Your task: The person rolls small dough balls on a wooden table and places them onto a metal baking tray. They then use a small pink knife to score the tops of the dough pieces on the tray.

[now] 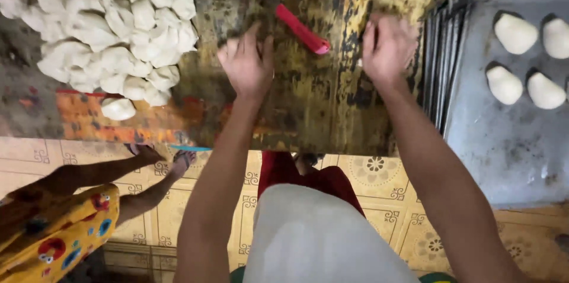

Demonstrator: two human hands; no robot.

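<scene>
A heap of cut white dough pieces (112, 28) fills the far left end of the bench (320, 105), well to the left of the red-handled scraper (301, 28); one loose dough lump (118, 109) lies at the heap's near edge. Below the bench on that side, another person's bare legs (118, 182) and a yellow patterned garment (56, 235) show over the tiled floor (379, 176).

The left hand (248, 66) lies palm down on the worn yellow and black bench top, just left of the scraper and below its blade end, fingers stretched forward and slightly spread; whether dough sits under the palm cannot be told. The scraper lies flat and slanted between the two hands, its dark blade towards the far left and its red handle pointing near and right, touched by neither hand.

The right hand (388, 46) rests just right of the scraper's handle tip, palm down with fingers curled inward and blurred; what it presses, if anything, is hidden.

Farther right of the scraper, a grey metal baking tray (510, 146) tops a stack of trays, and four shaped dough balls (527, 61) sit in two rows at its far end.
</scene>
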